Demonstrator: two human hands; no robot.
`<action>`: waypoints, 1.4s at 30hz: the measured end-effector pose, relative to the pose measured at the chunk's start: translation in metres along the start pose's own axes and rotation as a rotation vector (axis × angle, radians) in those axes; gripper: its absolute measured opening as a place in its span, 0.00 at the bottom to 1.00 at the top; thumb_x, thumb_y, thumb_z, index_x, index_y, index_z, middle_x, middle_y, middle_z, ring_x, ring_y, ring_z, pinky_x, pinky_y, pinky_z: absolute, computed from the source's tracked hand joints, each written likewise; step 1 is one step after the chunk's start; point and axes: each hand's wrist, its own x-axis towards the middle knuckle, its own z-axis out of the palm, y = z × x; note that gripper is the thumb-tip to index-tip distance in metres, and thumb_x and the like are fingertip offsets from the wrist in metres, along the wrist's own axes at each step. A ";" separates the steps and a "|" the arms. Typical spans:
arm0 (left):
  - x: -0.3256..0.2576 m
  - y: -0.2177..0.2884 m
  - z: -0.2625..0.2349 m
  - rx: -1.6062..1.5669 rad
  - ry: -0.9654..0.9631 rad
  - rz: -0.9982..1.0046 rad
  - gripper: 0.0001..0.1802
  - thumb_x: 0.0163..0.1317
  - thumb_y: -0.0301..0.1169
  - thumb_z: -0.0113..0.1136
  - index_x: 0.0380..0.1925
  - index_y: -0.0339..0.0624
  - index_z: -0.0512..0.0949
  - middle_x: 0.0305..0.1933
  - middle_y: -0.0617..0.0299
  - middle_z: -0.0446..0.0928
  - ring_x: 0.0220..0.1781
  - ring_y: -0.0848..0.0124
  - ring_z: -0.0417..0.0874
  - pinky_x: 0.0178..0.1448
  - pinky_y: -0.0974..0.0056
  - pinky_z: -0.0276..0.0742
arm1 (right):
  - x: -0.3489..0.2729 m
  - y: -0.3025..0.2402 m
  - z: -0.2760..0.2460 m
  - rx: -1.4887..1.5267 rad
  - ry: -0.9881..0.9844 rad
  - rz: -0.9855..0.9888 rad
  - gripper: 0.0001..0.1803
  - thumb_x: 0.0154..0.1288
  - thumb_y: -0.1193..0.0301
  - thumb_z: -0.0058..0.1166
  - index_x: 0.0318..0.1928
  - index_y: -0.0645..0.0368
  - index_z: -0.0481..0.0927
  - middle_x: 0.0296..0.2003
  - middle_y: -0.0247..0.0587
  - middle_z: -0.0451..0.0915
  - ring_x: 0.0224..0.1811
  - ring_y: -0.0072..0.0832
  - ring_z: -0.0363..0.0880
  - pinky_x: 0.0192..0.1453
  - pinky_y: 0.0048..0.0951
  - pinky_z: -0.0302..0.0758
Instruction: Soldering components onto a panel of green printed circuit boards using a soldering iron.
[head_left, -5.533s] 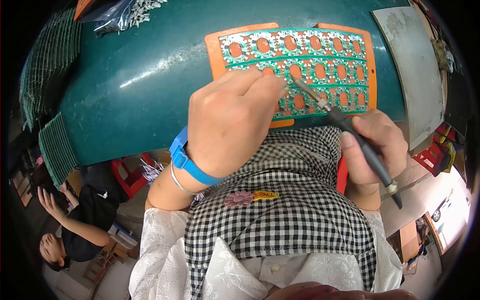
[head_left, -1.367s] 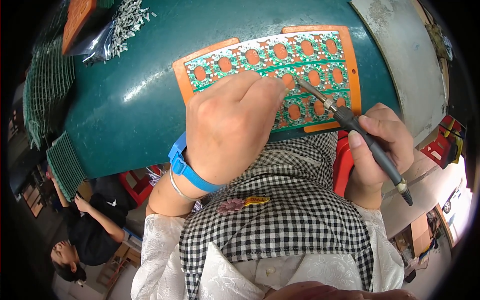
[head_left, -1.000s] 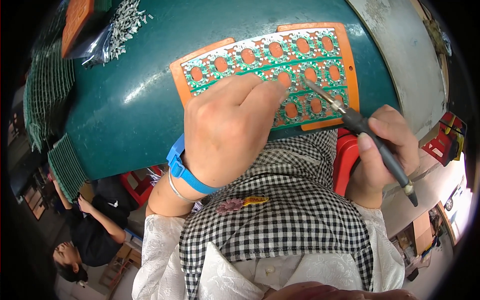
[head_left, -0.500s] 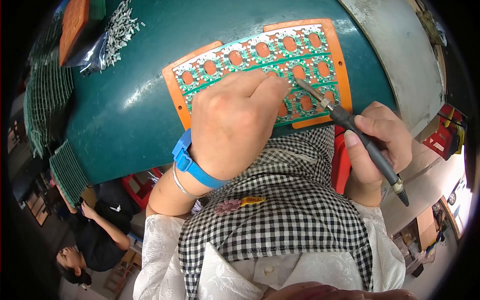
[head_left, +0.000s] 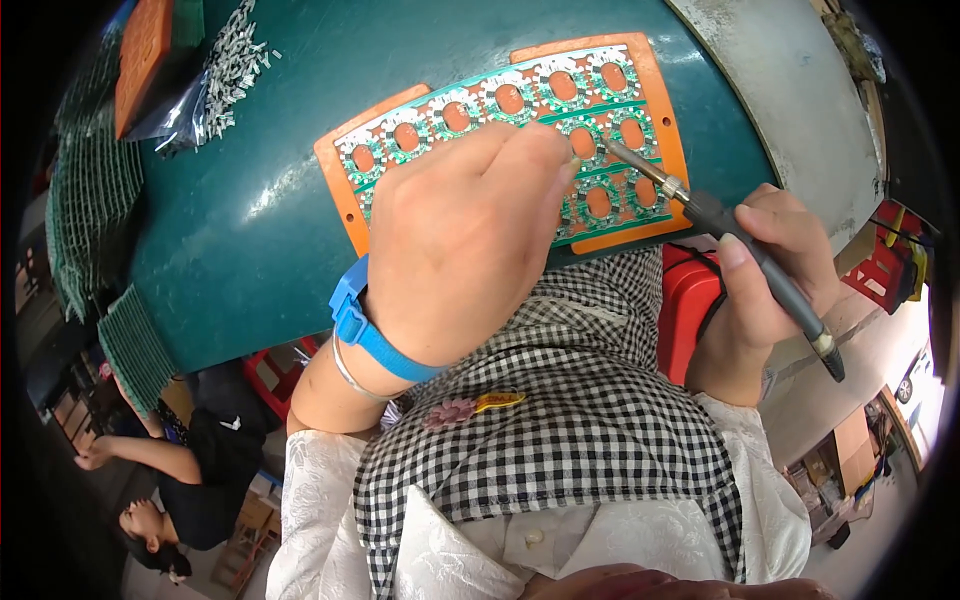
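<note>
Orange-framed circuit panel (head_left: 640, 105) flat on green table (head_left: 250, 220). Left hand (head_left: 465, 240) pressed on it, fingers together (nothing visibly held). Right hand (head_left: 765, 280) clamped on soldering iron (head_left: 735, 255), tip at board. Slip risks burnt fingertips.

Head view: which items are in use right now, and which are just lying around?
In use:
- left hand, resting on the circuit board panel
- right hand, gripping the soldering iron, tip at the panel

Lying about:
- bag of small metal parts
- stacked green boards
- orange block
</note>
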 end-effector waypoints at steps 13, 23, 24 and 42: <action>0.001 -0.007 0.016 0.036 0.009 0.012 0.05 0.55 0.24 0.69 0.30 0.40 0.81 0.25 0.59 0.81 0.24 0.65 0.82 0.27 0.64 0.75 | 0.004 0.006 0.000 -0.012 -0.042 -0.005 0.10 0.44 0.84 0.62 0.31 0.72 0.78 0.20 0.41 0.74 0.19 0.24 0.69 0.24 0.23 0.60; 0.001 0.005 0.007 0.080 -0.093 -0.014 0.04 0.56 0.25 0.68 0.31 0.40 0.81 0.27 0.58 0.82 0.26 0.63 0.84 0.29 0.64 0.76 | -0.003 0.001 -0.005 0.039 0.099 0.027 0.10 0.46 0.84 0.61 0.33 0.71 0.79 0.22 0.41 0.74 0.23 0.26 0.69 0.30 0.25 0.63; 0.002 0.005 0.008 0.049 -0.081 0.015 0.04 0.56 0.25 0.68 0.31 0.41 0.81 0.26 0.58 0.82 0.26 0.63 0.83 0.29 0.64 0.76 | -0.004 0.002 -0.008 0.037 0.100 0.027 0.10 0.46 0.84 0.61 0.33 0.71 0.79 0.22 0.41 0.74 0.23 0.26 0.69 0.30 0.25 0.63; 0.009 0.004 0.022 0.077 -0.108 0.037 0.06 0.53 0.25 0.66 0.29 0.41 0.77 0.24 0.57 0.78 0.26 0.59 0.82 0.26 0.59 0.76 | -0.003 0.007 -0.011 -0.022 -0.001 0.014 0.10 0.44 0.85 0.62 0.31 0.71 0.79 0.20 0.42 0.75 0.19 0.25 0.69 0.24 0.24 0.62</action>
